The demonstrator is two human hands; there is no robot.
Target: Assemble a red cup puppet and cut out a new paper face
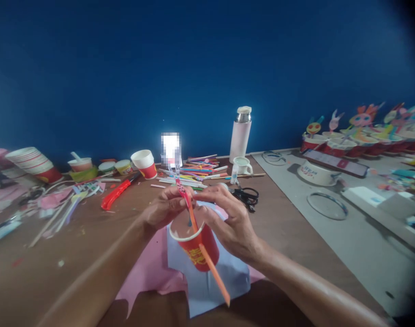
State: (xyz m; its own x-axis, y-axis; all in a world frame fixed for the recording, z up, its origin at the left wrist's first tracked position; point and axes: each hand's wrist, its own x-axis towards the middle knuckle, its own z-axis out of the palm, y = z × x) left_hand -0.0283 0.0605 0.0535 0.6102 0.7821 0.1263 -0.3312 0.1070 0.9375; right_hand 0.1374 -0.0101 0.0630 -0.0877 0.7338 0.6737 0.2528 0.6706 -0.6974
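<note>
A red paper cup [207, 238] with yellow lettering stands tilted on blue and pink sheets, between my hands. An orange strip [216, 277] pokes out through the cup's side and points toward me. Above the rim, my left hand [168, 204] pinches a narrow pink-red patterned strip [182, 188] that meets an orange piece running down into the cup. My right hand [233, 218] is at the cup's right side, its fingers stretched toward the strip and its thumb by the rim. Beneath the cup lie a blue sheet [224, 281] and a pink sheet [146, 272].
Colored sticks [207, 170], a red utility knife [117, 193], black scissors [246, 197], a white mug [242, 165] and a thermos [240, 136] lie or stand behind. Stacked cups [33, 161] are at left. Several decorated cups [340, 147] line the right.
</note>
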